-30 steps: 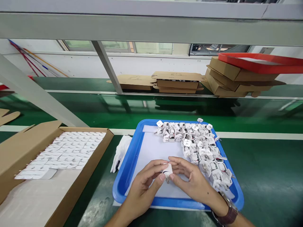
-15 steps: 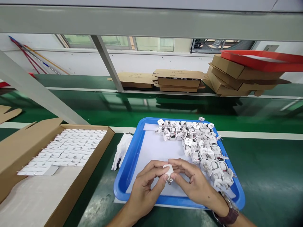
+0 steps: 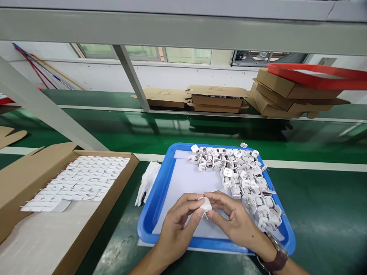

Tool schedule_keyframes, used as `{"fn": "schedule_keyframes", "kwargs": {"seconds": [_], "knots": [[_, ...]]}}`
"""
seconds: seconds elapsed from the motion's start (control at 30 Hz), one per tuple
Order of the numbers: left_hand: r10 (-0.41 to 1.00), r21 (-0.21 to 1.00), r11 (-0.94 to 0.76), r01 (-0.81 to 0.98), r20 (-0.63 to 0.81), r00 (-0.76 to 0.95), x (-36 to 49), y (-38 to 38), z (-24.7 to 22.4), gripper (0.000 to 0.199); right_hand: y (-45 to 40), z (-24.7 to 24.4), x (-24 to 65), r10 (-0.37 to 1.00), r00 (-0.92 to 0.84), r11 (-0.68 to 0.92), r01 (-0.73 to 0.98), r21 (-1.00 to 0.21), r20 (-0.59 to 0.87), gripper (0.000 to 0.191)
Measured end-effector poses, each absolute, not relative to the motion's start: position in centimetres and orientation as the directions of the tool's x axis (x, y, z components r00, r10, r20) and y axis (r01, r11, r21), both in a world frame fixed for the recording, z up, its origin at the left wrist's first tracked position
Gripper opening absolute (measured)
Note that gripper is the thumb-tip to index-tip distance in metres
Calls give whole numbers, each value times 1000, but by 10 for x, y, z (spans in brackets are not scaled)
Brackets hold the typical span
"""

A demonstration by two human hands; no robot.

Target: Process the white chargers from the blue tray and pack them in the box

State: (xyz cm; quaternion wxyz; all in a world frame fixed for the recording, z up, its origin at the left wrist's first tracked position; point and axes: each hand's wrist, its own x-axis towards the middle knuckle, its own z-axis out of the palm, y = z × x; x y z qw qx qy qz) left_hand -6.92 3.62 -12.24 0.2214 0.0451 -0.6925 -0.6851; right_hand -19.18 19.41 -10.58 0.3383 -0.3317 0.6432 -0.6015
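Left hand (image 3: 178, 223) and right hand (image 3: 233, 217): thumbs and fingertips pinch 1 white plug (image 3: 205, 205) over the blue tray (image 3: 218, 244), prongs toward 6 o'clock; plug pile (image 3: 243, 175) inside tray, 1–2 o'clock; glove (image 3: 148, 182) beside tray, 10 o'clock; cardboard box (image 3: 86, 233), 9 o'clock.

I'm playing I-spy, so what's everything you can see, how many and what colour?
Held plug: one, white, between both hands
Other plugs: many, white, in blue tray
Blue tray: one, blue, on table
Table: one, green, underneath
Open box: one, brown, left
Flat pieces: many, white, inside it
Glove: seemingly one, white, beside blue tray
Back boxes: several, brown, behind
Red tray: one, red, on back boxes
Poles: several, mixed colours, back left
Frame: one, grey, overhead
Windows: several, greenish, back wall
Watch: one, brown strap, right wrist
Left hand: one, bare, on held plug
Right hand: one, bare, on held plug
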Motion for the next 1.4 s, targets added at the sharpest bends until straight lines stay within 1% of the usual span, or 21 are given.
{"fn": "schedule_keyframes", "kwargs": {"seconds": [0.13, 0.37, 0.53, 0.67, 0.83, 0.93, 1.03, 1.13, 1.3, 1.4], "knots": [[-323, 968, -2, 250, 236, -916, -69, 36, -126, 39, 194, -104, -193, -845, -534, 55, -25, -998, -33, 34], [-388, 979, 10, 204, 192, -902, -66, 38, -122, 27, 194, -101, -192, -853, -516, 77, 25, -997, -79, 34], [-411, 981, 7, 194, 180, -894, -67, 40, -118, 25, 195, -105, -192, -835, -545, 101, -18, -995, -75, 33], [-406, 981, -25, 192, 166, -899, -69, 41, -119, 24, 195, -108, -192, -822, -558, 127, 12, -992, -112, 35], [-392, 967, -149, 206, 134, -910, -71, 43, -124, 22, 193, -107, -193, -794, -590, 144, 50, -988, -145, 38], [-403, 962, -193, 194, 102, -909, -71, 41, -123, 19, 191, -102, -194, -826, -547, 112, 70, -991, -132, 35], [-383, 971, -178, 157, 79, -921, -72, 37, -119, 19, 190, -97, -194, -867, -486, 52, 130, -990, -109, 34], [-369, 972, -159, 176, 107, -923, -72, 36, -118, 22, 190, -97, -194, -864, -491, 39, 155, -987, -112, 32], [-370, 967, -133, 219, 157, -916, -69, 39, -124, 27, 192, -102, -193, -844, -528, 50, 90, -995, -90, 31], [-375, 969, -111, 220, 164, -912, -68, 39, -126, 27, 193, -103, -193, -851, -521, 37, 61, -997, -63, 31]]}}
